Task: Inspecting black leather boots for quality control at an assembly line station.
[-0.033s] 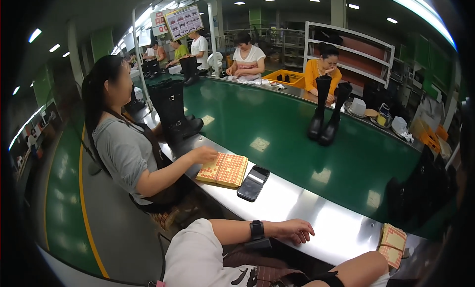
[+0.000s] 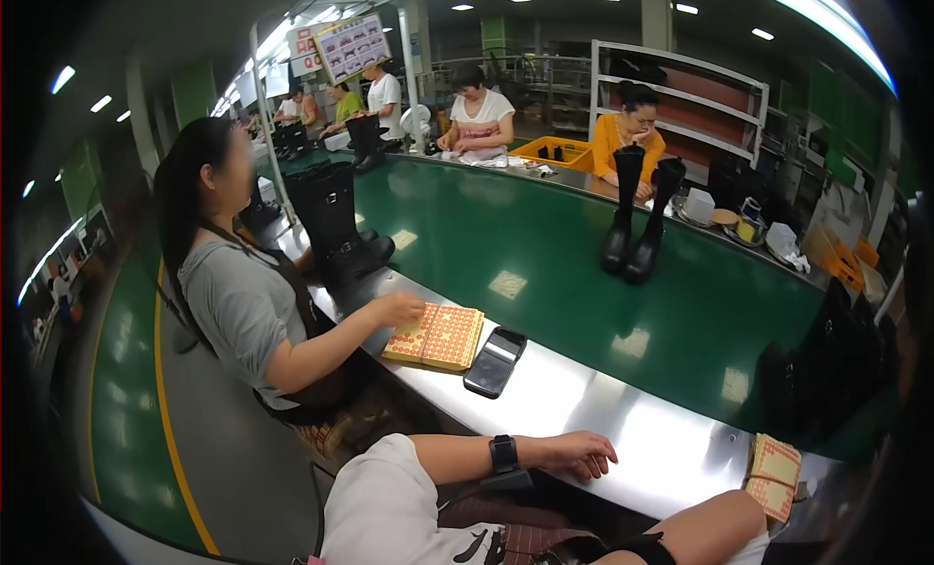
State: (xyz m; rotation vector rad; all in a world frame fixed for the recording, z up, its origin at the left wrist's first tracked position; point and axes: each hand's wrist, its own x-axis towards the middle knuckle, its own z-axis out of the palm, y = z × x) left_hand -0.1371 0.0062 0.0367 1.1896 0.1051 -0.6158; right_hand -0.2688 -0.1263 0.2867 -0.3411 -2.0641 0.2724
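Little is changing on my side of the green belt [image 2: 467, 210]: the view is tilting slightly, while my left hand [image 2: 579, 455] is lying as it was, loosely curled, half open and holding nothing, above the near edge of the metal ledge [image 2: 642, 438]. With no grip forming, nothing before me is being moved. The phone [image 2: 495, 363] is lying on the ledge, beyond my hand to the left, just beside a banded stack [image 2: 448, 339] of stickers, where a co-worker's hand [image 2: 397, 309] is lingering. A second bundle [image 2: 774, 475] is sitting at the ledge's right end, beyond my right arm [image 2: 705, 534].

My right hand is falling out of sight, so I cannot tell its state. Whether my left fingertips are touching metal, I cannot tell. The co-worker's fingertips are blurring into the stickers, and dark boots [image 2: 827, 365] at far right are fading into shadow.
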